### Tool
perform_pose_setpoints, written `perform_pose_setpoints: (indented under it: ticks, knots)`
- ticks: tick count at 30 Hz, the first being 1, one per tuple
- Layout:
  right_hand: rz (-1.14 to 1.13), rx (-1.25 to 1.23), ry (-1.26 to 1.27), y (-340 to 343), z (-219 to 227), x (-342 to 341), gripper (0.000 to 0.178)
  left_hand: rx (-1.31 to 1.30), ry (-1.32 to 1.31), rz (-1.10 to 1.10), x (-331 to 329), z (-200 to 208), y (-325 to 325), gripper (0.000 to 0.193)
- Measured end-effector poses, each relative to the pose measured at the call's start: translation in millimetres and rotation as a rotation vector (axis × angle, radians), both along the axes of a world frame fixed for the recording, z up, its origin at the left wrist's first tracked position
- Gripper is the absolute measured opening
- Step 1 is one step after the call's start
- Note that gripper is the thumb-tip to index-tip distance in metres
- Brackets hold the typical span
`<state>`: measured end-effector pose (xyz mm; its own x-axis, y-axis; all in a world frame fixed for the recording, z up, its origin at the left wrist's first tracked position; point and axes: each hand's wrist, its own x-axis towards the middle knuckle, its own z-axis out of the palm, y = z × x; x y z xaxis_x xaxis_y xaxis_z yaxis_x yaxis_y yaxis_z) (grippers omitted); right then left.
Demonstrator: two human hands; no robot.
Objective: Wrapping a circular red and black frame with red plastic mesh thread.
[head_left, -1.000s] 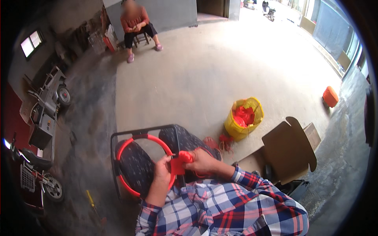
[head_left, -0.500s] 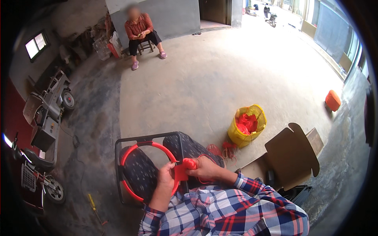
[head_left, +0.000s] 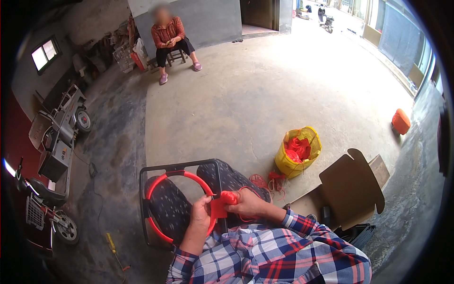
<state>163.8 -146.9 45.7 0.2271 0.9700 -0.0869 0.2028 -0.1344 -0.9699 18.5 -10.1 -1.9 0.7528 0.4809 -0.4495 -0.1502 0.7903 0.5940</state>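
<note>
Across my lap lies a black rectangular frame with a red ring inside it. My left hand is closed at the ring's right side, thumb and fingers pinching the edge of a flat red strip. My right hand is wrapped round a bunched red roll that joins the strip. The strip is stretched between both hands, beside the ring and the frame's right bar. A thin red cord hangs below my right hand. My fingers partly hide where the strip meets the ring.
A yellow bucket with red material stands ahead right, red cords beside it. An open cardboard box is at my right. A yellow-handled screwdriver lies at left near parked vehicles. A person sits on a stool at the back.
The whole view has shifted very slightly. Both hands keep their hold on the red strip and roll, with hardly any movement.
</note>
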Motion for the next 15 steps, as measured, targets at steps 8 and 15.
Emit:
perform_pose_setpoints:
  ticks: [8,15]
  knots:
    - [0.001,-0.018,-0.068,0.3,-4.6,0.9,0.015,0.013,-0.002,0.003,0.3,5.1,-2.4,0.02]
    - [0.006,-0.003,-0.061,0.4,-3.1,0.2,0.016,0.004,-0.008,0.006,-0.7,0.3,-1.0,0.019]
